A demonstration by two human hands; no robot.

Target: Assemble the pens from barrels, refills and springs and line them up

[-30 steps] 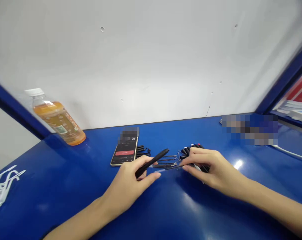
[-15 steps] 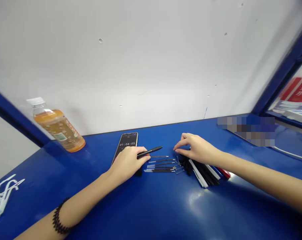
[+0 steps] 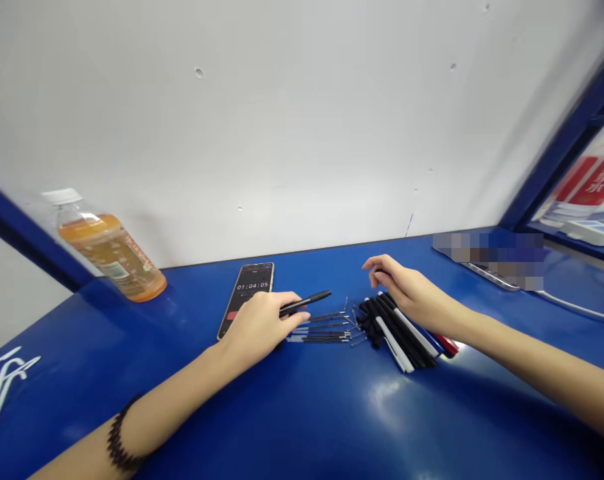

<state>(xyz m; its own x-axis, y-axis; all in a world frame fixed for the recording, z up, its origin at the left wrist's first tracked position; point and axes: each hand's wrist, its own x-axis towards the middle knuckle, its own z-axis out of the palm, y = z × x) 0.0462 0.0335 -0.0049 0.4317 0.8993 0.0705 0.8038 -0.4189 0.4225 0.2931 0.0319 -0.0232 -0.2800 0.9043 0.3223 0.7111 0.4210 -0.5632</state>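
My left hand (image 3: 259, 327) grips a black pen (image 3: 307, 302) that points right, just above a row of thin pen refills (image 3: 322, 328) lying on the blue table (image 3: 302, 413). Small metal springs (image 3: 355, 327) lie at the refills' right ends. My right hand (image 3: 412, 293) hovers over the far end of a pile of black and white pen barrels (image 3: 399, 327), fingers loosely curled and holding nothing that I can see. A red pen (image 3: 447, 344) shows at the pile's right edge.
A phone (image 3: 247, 297) showing a timer lies behind my left hand. A bottle of orange drink (image 3: 107, 250) leans at the far left by the white wall. White plastic pieces (image 3: 2, 387) lie at the left edge. A blurred flat object (image 3: 492, 257) sits far right.
My right hand has let go of the refills and moved back and to the right, above the barrel pile. My left hand slid forward with the pen, towards the phone.
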